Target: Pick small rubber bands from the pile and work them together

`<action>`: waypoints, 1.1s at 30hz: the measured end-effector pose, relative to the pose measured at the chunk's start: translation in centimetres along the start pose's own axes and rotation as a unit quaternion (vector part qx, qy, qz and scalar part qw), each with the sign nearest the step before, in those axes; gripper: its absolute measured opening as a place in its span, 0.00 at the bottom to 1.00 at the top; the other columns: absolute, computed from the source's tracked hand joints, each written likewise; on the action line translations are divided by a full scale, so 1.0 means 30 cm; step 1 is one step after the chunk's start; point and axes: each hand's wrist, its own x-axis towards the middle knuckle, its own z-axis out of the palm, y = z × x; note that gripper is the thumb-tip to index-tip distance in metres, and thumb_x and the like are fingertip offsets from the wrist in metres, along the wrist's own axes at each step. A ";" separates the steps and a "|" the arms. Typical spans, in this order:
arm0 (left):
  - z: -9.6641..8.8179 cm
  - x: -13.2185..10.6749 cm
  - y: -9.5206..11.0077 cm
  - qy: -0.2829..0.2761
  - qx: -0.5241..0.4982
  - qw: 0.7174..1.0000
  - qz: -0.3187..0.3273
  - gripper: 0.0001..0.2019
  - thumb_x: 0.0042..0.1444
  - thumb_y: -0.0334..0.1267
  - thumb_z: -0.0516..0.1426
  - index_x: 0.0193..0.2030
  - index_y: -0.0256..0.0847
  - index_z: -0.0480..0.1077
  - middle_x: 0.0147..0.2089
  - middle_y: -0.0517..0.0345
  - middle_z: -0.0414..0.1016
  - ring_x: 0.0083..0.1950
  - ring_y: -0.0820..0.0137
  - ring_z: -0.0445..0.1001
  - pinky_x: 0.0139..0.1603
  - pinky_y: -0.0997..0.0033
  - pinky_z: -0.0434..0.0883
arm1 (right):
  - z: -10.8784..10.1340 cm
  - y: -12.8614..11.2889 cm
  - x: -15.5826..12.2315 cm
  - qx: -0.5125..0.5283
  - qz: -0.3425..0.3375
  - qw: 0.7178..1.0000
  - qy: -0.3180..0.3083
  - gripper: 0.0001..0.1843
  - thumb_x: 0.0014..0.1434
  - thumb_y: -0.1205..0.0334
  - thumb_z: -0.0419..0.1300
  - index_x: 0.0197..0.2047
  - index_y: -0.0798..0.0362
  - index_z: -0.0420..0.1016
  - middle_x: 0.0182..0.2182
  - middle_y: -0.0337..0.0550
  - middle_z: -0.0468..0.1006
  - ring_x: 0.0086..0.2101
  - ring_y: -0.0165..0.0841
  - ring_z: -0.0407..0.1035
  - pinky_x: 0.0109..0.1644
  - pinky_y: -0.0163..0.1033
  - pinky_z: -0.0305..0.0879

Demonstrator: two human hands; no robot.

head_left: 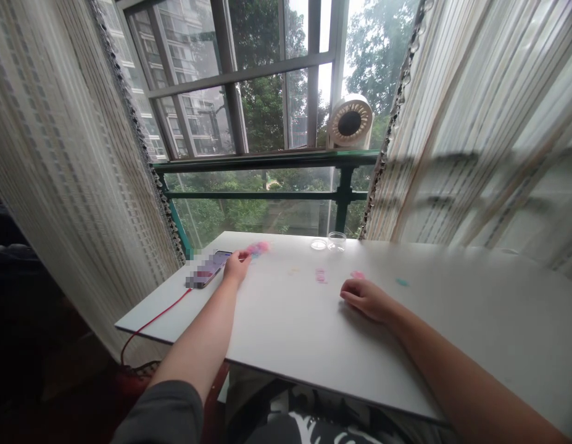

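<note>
My left hand reaches far across the white table, fingers pinched beside a small pink and blue heap of tiny pieces; what it pinches is too small to make out. A phone lies just left of that hand. My right hand rests on the table with its fingers curled under, nothing visible in it. Small coloured bits lie ahead of it: a pink cluster, a pink piece, a pale yellow piece and a teal piece.
A small clear jar and its lid stand at the table's far edge by the window. A red cable runs from the phone off the left edge. A round fan sits on the window rail. Curtains hang on both sides.
</note>
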 end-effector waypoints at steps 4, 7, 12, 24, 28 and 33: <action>0.034 -0.028 0.043 -0.010 -0.033 0.999 0.014 0.11 0.50 0.34 0.57 0.40 0.34 0.70 0.41 0.50 0.76 0.39 0.69 0.75 0.42 0.70 0.72 | -0.004 0.003 -0.003 0.000 -0.001 1.000 0.001 0.12 0.53 0.56 0.53 0.29 0.55 0.70 0.23 0.39 0.70 0.26 0.31 0.63 0.31 0.36 0.57; 0.080 -0.079 0.104 -0.049 -0.083 0.993 0.061 0.10 0.49 0.34 0.58 0.39 0.34 0.69 0.38 0.51 0.76 0.38 0.69 0.75 0.43 0.70 0.73 | -0.003 0.005 -0.003 0.007 -0.005 1.000 0.002 0.11 0.53 0.56 0.54 0.28 0.55 0.70 0.22 0.38 0.69 0.25 0.30 0.62 0.30 0.36 0.56; 0.163 -0.211 0.243 -0.190 -0.121 0.961 0.160 0.10 0.48 0.35 0.59 0.39 0.37 0.69 0.35 0.54 0.76 0.37 0.70 0.76 0.42 0.71 0.74 | 0.001 -0.003 -0.004 0.037 -0.013 0.999 0.009 0.09 0.51 0.58 0.56 0.32 0.55 0.70 0.20 0.35 0.64 0.23 0.27 0.58 0.27 0.34 0.55; 0.323 -0.372 0.429 -0.332 -0.164 0.896 0.244 0.10 0.46 0.35 0.61 0.37 0.37 0.70 0.32 0.55 0.77 0.34 0.72 0.76 0.39 0.73 0.75 | 0.015 0.009 0.011 0.122 -0.045 0.988 0.082 0.12 0.52 0.57 0.58 0.37 0.55 0.69 0.19 0.33 0.63 0.21 0.26 0.56 0.25 0.33 0.53; 0.315 -0.412 0.412 -0.314 -0.173 0.903 0.236 0.10 0.48 0.36 0.61 0.37 0.37 0.70 0.33 0.54 0.77 0.35 0.71 0.76 0.39 0.72 0.75 | 0.014 -0.004 0.008 0.116 -0.047 0.989 0.083 0.11 0.52 0.56 0.57 0.34 0.56 0.69 0.19 0.34 0.63 0.21 0.26 0.56 0.25 0.33 0.54; 0.290 -0.428 0.393 -0.315 -0.158 0.902 0.250 0.09 0.47 0.35 0.60 0.37 0.37 0.70 0.33 0.55 0.76 0.33 0.72 0.76 0.38 0.73 0.75 | 0.013 -0.026 -0.003 0.111 -0.051 0.991 0.062 0.11 0.51 0.56 0.58 0.33 0.55 0.70 0.17 0.33 0.62 0.21 0.26 0.56 0.25 0.33 0.54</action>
